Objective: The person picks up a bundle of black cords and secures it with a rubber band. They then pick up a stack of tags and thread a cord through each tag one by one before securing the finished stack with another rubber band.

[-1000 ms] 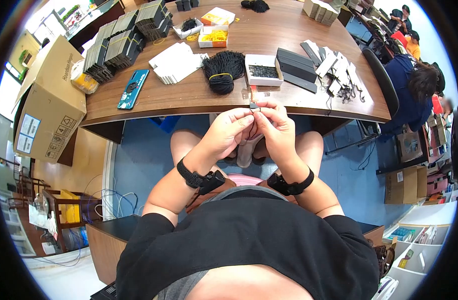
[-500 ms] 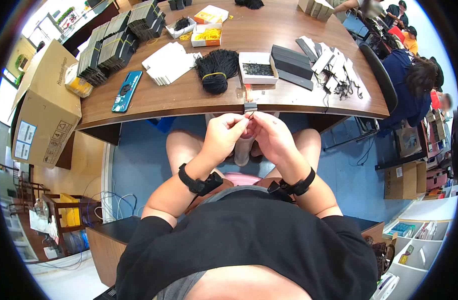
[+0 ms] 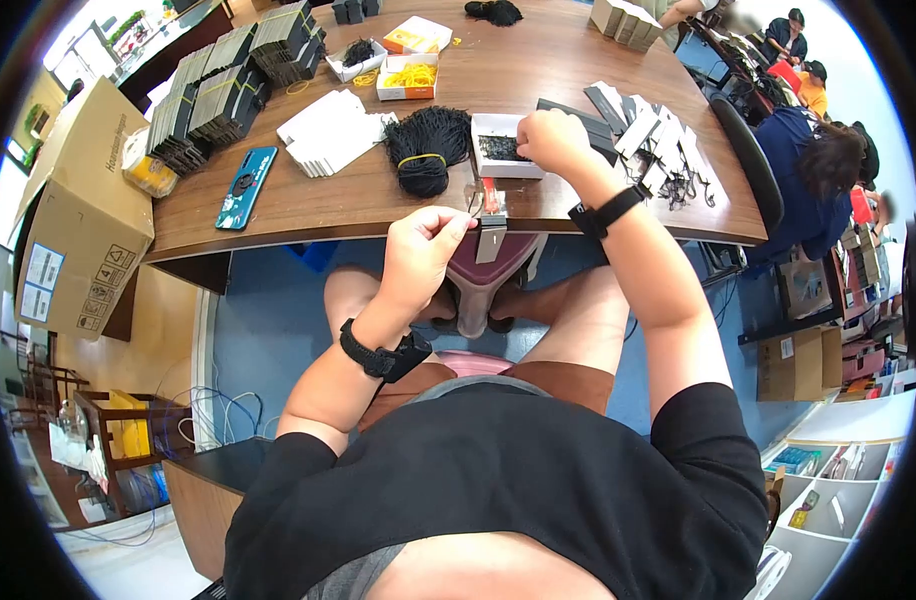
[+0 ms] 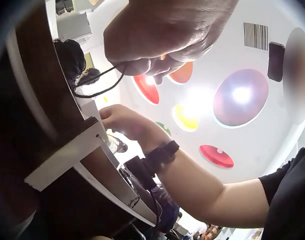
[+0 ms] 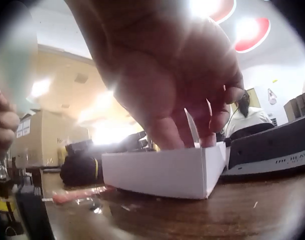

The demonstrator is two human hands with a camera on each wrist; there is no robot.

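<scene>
My left hand [image 3: 425,255] pinches a thin black cord [image 4: 98,95] between thumb and finger, just in front of the table edge. The cord bows out in a loop from the fingertips in the left wrist view. Beside that hand, a stack of narrow grey-white card tags [image 3: 492,238] juts past the table edge; a hole shows near one end of the nearest tag [image 4: 65,159]. My right hand [image 3: 555,143] reaches into a white open box [image 3: 506,171] of small black pieces [image 3: 500,148]. Its fingertips are hidden behind the box wall [image 5: 155,174].
A bundle of black cords [image 3: 423,150] lies left of the box, white cards [image 3: 328,130] farther left, then a phone [image 3: 246,188]. Dark card strips [image 3: 603,135] and corded tags [image 3: 668,150] lie to the right. Banded stacks [image 3: 218,100] and a yellow-band box [image 3: 408,78] stand farther back.
My right hand has left the left hand's side and moved forward and right to the white box. The left hand has drawn slightly left, keeping its pinch, leaving the tag stack in plain view.
</scene>
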